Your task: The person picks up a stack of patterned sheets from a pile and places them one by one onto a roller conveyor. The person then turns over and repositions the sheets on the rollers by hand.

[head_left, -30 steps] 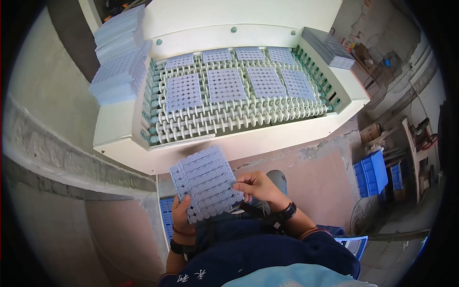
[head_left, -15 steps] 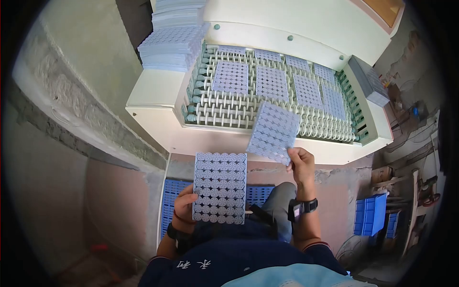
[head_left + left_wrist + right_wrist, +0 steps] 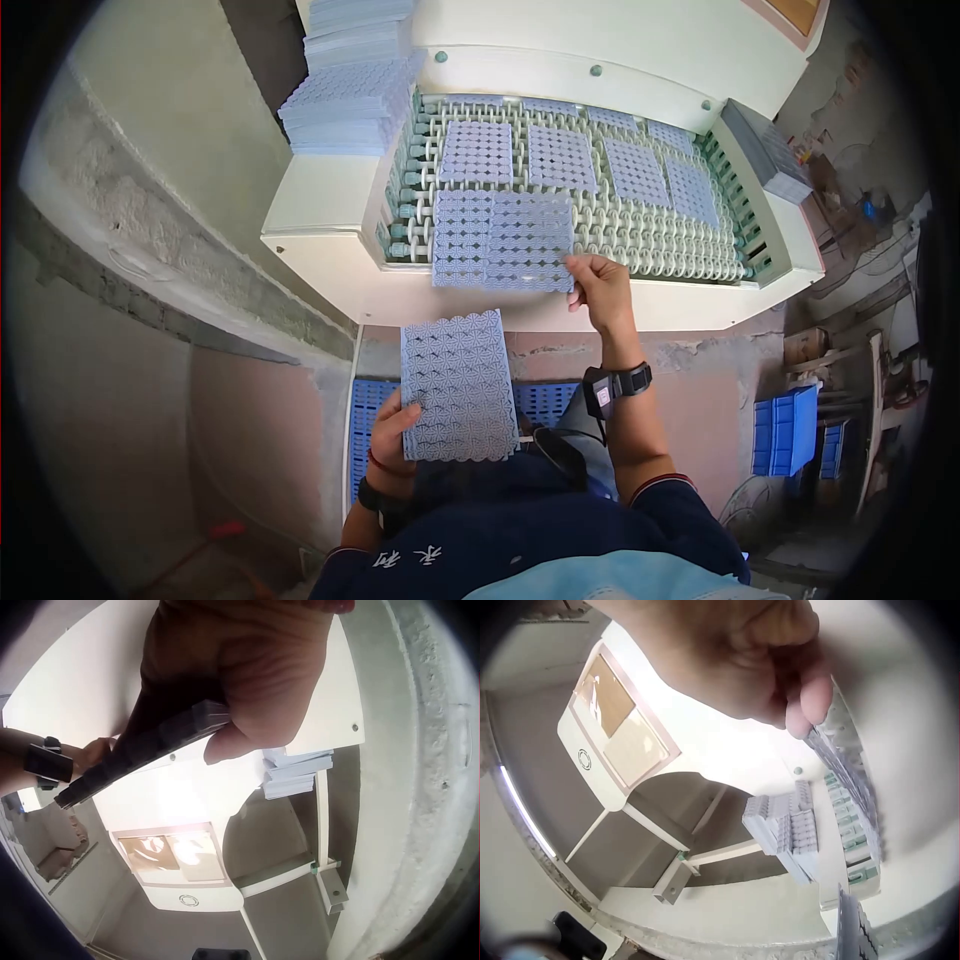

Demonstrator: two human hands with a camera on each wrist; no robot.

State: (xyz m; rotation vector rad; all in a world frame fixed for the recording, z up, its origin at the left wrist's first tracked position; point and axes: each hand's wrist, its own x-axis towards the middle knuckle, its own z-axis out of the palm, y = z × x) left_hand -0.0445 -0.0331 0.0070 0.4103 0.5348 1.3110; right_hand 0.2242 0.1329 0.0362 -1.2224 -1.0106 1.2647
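My left hand [image 3: 393,432] grips a stack of thin, light blue panels [image 3: 457,385] by its left edge, thumb on top. Each panel is made of rows of joined round discs with small dark gaps between them. In the left wrist view the stack [image 3: 142,752] shows edge-on as a dark, layered strip. With thumb and fingertips, my right hand [image 3: 603,287] pinches one panel [image 3: 520,240] at its right edge. That panel lies sideways over the front left of the roller conveyor [image 3: 640,250]. The right wrist view shows the panel [image 3: 851,776] slanting down from the fingertips.
Several similar panels [image 3: 562,158] lie in rows on the rollers. Tall stacks [image 3: 340,105] of panels stand on the machine's left ledge, and a grey stack [image 3: 765,150] on its right. Blue crates [image 3: 785,430] sit at the right, and a concrete wall edge [image 3: 130,190] runs along the left.
My right hand was at the stack's right edge, then raised one panel off it. It has since moved that panel forward and left over the rollers. The left hand keeps its stack.
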